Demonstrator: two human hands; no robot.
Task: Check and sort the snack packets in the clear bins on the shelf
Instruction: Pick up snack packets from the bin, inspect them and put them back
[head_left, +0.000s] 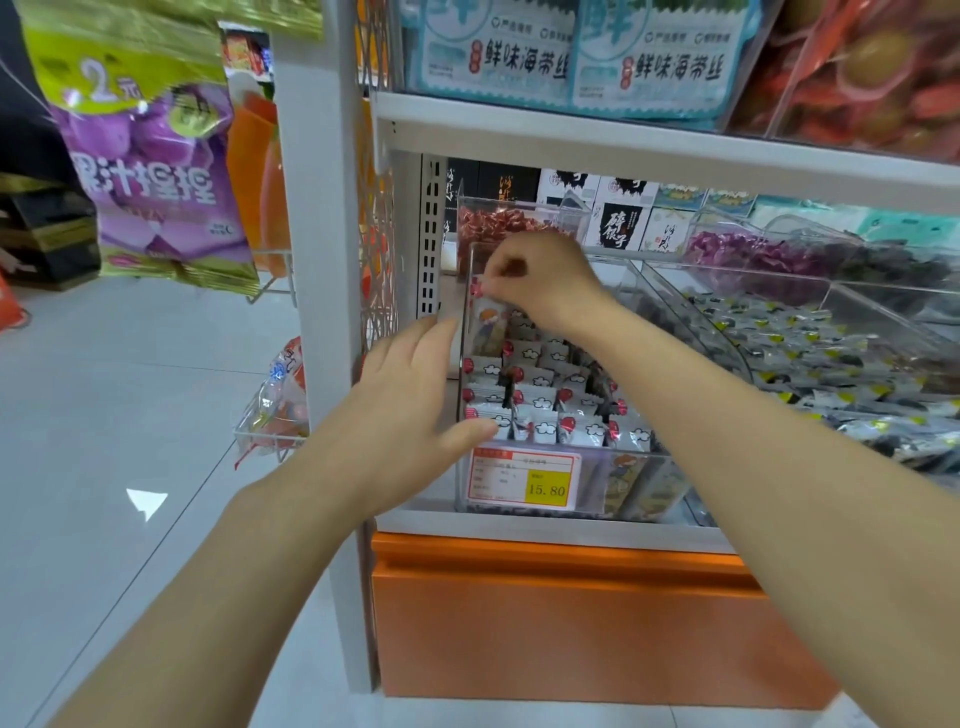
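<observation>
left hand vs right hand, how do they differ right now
1. The left hand has straight fingers laid against the clear bin; the right hand is curled, pinching a packet.
2. The left hand is outside the bin's left wall; the right hand reaches in over the bin.
3. The left hand sits lower, near the price tag; the right hand is higher and farther back.

Both are bare and at the same bin.

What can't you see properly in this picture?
Head view, all of it:
- Packet: its top is covered by the right hand pinching it.
- Price tag: 15.80 is readable, but the other print is too small.
- Clear bin: the left hand hides part of its left wall.
- Grey packets: cut off by the right edge.
</observation>
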